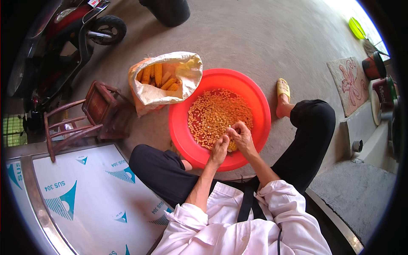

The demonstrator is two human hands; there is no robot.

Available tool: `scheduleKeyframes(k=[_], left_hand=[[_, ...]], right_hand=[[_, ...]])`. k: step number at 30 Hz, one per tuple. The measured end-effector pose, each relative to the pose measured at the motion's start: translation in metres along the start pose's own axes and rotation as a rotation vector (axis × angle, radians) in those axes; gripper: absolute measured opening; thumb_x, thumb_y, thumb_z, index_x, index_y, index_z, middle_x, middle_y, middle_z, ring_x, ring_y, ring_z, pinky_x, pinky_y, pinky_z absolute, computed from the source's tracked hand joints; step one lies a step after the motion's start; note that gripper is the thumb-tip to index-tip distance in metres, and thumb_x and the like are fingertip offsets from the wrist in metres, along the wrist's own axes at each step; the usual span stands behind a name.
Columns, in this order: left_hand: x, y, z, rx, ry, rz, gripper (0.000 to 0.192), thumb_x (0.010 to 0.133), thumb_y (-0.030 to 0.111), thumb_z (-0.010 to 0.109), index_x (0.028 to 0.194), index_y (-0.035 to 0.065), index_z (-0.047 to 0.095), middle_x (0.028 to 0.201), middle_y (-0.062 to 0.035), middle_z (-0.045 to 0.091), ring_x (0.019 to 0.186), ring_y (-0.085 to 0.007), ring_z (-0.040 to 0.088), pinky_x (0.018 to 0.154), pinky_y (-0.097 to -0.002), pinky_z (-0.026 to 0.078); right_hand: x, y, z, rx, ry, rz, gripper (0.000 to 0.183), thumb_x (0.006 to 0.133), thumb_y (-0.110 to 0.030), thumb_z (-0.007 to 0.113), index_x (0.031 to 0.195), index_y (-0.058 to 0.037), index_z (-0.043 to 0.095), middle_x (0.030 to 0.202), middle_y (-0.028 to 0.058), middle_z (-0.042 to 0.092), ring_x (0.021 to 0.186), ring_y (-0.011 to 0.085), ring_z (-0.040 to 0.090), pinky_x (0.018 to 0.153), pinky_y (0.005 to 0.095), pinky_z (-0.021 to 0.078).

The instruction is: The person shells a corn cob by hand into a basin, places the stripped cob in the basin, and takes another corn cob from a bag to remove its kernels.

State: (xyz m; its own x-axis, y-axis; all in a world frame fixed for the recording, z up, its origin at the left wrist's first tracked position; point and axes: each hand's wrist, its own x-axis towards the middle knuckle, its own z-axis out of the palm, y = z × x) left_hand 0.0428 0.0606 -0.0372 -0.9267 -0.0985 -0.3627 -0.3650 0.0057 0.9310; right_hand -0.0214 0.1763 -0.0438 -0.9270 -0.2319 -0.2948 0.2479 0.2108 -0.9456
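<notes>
My left hand (219, 149) and my right hand (241, 137) meet over the near side of a red plastic basin (220, 75). Loose yellow corn kernels (210, 114) cover much of the basin's floor. Both hands have curled fingers, and the fingertips of my right hand come close to my left thumb. A patch of rowed corn, apparently part of a corn cob (232, 146), shows between the hands. Whether it is held or lies in the basin cannot be told, and what the fingers grip is hidden.
A woven sack (149, 103) of corn cobs (158, 75) stands open against the basin's far left rim. Left are a wooden chair (100, 103), a film-covered metal panel (95, 197) and a motor scooter (83, 35). A black bucket (169, 12) stands beyond; a mat (349, 84) lies right.
</notes>
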Motion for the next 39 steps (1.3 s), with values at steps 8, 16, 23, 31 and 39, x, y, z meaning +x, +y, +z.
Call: scheduleKeyframes(k=[8,16,23,31,39], left_hand=[[0.001,-0.002,-0.008,0.018,0.077,-0.047,0.038,0.095,0.037,0.048,0.116,0.0055,0.052,0.098,-0.0070,0.056,0.090,-0.0147,0.054,0.077,-0.0288,0.046],[0.007,-0.021,-0.014,-0.222,0.122,-0.131,0.033,0.097,0.036,0.038,0.108,0.0091,0.054,0.095,-0.0033,0.052,0.086,-0.0112,0.053,0.063,-0.0264,0.049],[0.001,0.008,-0.001,-0.058,0.088,0.034,0.042,0.099,0.040,0.038,0.102,0.0026,0.058,0.097,-0.0034,0.056,0.089,-0.0140,0.050,0.077,-0.0305,0.042],[-0.004,0.013,-0.002,-0.181,0.069,-0.157,0.041,0.096,0.041,0.049,0.108,0.0019,0.056,0.097,-0.0045,0.059,0.084,-0.0147,0.055,0.072,-0.0304,0.046],[0.005,-0.003,-0.012,-0.156,0.160,-0.102,0.031,0.096,0.034,0.046,0.097,0.0051,0.058,0.083,-0.0017,0.054,0.081,-0.0116,0.051,0.071,-0.0290,0.044]], right_hand=[[-0.004,-0.014,-0.013,0.031,-0.201,-0.221,0.029,0.094,-0.018,0.054,0.120,-0.0039,0.057,0.110,0.0083,0.052,0.099,0.0197,0.054,0.090,0.0315,0.0437],[-0.013,-0.039,-0.011,0.211,-0.311,0.035,0.036,0.088,-0.014,0.063,0.122,-0.0069,0.056,0.110,0.0087,0.050,0.093,0.0175,0.056,0.077,0.0279,0.0509],[-0.006,-0.008,-0.001,0.133,-0.097,0.057,0.022,0.088,-0.020,0.065,0.102,-0.0032,0.061,0.094,0.0096,0.054,0.082,0.0182,0.055,0.073,0.0300,0.0472],[-0.005,-0.021,-0.010,0.134,-0.150,-0.045,0.038,0.100,-0.035,0.042,0.111,-0.0032,0.060,0.098,0.0047,0.053,0.088,0.0123,0.052,0.071,0.0248,0.0488],[-0.008,-0.029,-0.016,0.085,-0.308,-0.093,0.040,0.089,-0.016,0.058,0.128,-0.0088,0.054,0.106,0.0047,0.050,0.099,0.0119,0.052,0.083,0.0233,0.0448]])
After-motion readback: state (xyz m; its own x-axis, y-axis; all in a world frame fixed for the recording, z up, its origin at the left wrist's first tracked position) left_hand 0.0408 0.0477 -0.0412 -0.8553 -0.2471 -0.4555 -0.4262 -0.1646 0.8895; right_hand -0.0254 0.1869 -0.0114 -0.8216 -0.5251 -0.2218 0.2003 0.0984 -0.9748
